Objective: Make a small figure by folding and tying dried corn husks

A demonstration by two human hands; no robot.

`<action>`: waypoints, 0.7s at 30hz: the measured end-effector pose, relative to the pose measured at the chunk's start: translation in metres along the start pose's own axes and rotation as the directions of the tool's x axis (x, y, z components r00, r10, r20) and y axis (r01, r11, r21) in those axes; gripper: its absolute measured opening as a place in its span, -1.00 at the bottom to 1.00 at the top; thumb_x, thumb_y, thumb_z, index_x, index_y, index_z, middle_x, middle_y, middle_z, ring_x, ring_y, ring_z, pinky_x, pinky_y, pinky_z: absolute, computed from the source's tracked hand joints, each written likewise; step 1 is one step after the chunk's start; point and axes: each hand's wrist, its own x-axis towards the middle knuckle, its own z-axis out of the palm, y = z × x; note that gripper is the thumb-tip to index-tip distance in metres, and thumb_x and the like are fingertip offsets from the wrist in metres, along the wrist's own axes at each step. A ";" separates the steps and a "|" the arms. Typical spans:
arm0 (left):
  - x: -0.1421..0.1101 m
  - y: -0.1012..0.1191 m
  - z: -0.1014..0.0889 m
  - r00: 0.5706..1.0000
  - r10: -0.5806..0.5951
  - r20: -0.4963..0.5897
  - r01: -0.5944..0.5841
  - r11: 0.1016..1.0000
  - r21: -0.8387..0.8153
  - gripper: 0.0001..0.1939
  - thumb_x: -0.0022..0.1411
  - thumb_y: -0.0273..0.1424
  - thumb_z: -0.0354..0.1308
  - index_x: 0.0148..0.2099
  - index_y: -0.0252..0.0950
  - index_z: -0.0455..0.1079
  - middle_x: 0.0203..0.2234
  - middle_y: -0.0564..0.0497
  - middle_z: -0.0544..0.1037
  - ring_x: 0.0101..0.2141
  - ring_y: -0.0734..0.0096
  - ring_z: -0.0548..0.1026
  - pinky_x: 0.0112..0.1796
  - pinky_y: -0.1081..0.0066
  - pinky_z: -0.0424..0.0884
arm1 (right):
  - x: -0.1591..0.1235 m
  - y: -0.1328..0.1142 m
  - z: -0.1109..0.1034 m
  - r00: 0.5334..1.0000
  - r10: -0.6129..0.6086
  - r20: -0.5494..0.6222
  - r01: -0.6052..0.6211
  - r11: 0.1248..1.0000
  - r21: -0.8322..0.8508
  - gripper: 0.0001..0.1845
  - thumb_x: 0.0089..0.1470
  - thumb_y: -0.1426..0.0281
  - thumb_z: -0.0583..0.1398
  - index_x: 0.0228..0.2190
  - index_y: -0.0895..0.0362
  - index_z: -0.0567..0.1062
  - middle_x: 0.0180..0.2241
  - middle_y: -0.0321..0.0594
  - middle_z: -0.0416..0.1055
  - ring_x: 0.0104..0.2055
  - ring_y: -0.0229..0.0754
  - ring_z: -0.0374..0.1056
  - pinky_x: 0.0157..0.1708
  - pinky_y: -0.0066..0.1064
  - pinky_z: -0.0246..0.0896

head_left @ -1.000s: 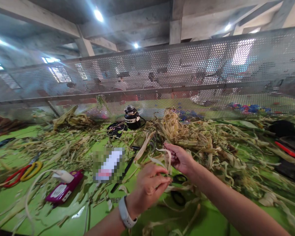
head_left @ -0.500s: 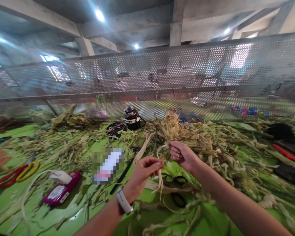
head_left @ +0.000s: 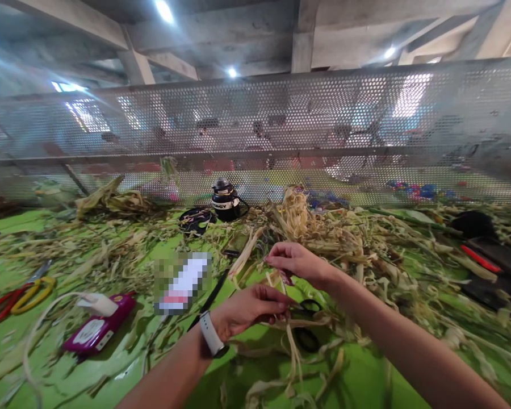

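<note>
Pale husk strands [head_left: 292,347] hang from the pinched grip of the left hand [head_left: 249,309], above the green tabletop [head_left: 210,386]. The right hand [head_left: 300,264] curls nearby; whether it grips them is unclear. Pinching close in, with gentle, even tension, should limit tearing.

The bottle [head_left: 225,200] is standing behind the phone [head_left: 184,284]; scissors [head_left: 20,295] are lying at lower left, beside the power bank [head_left: 100,325].
</note>
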 end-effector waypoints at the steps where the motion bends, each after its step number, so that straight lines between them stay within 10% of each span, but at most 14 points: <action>1: 0.000 0.000 0.000 1.000 0.000 0.025 0.001 1.000 -0.018 -0.75 -0.12 -0.37 0.38 -0.30 -0.32 0.58 -0.49 -0.01 0.58 -0.50 0.56 0.44 -0.44 0.59 0.30 | 0.004 0.003 0.002 1.000 0.012 -0.001 -0.012 0.999 -0.040 -0.73 -0.02 0.21 0.20 -0.52 0.14 0.30 -0.76 -0.50 0.19 -0.74 -0.41 0.09 -0.71 -0.57 0.01; 7: 0.005 -0.004 0.001 0.999 0.008 -0.054 -0.012 0.996 -0.085 -0.80 -0.07 -0.31 0.36 -0.44 -0.36 0.55 -0.56 -0.01 0.55 -0.57 0.61 0.39 -0.49 0.60 0.30 | 0.015 0.022 0.004 0.979 -0.067 -0.193 -0.003 0.939 -0.343 -0.87 -0.01 0.36 0.17 -0.51 0.12 0.31 -0.56 -0.28 0.35 -0.50 -0.21 0.30 -0.45 -0.33 0.26; 11: 0.008 -0.008 -0.002 1.000 -0.003 0.005 0.004 0.995 -0.102 -0.80 -0.14 -0.38 0.40 -0.42 -0.36 0.55 -0.49 -0.01 0.57 -0.50 0.57 0.45 -0.38 0.57 0.36 | -0.007 0.026 -0.007 0.868 -0.358 -0.344 0.120 0.823 -0.555 -0.89 -0.07 0.47 0.19 -0.44 0.10 0.33 -0.18 -0.10 0.35 -0.03 -0.04 0.21 -0.01 -0.15 0.08; 17: 0.009 -0.005 -0.007 0.996 0.024 0.086 -0.015 0.995 -0.102 -0.78 -0.22 -0.47 0.43 -0.42 -0.37 0.54 -0.50 0.00 0.58 -0.46 0.53 0.48 -0.31 0.52 0.38 | -0.053 0.021 -0.016 0.978 -0.162 0.132 0.205 0.864 -0.461 -0.57 -0.11 0.59 0.13 -0.13 0.14 0.36 -0.13 -0.17 0.40 -0.09 -0.12 0.31 -0.07 -0.28 0.17; 21: 0.006 -0.002 -0.007 0.995 0.008 0.103 0.001 0.996 -0.093 -0.78 -0.21 -0.50 0.42 -0.40 -0.35 0.54 -0.52 0.04 0.58 -0.47 0.58 0.48 -0.29 0.55 0.36 | -0.059 0.029 -0.017 0.966 -0.185 0.178 0.237 0.911 -0.338 -0.42 -0.17 0.61 0.14 -0.03 0.16 0.29 -0.05 -0.14 0.35 -0.01 -0.11 0.27 0.00 -0.26 0.13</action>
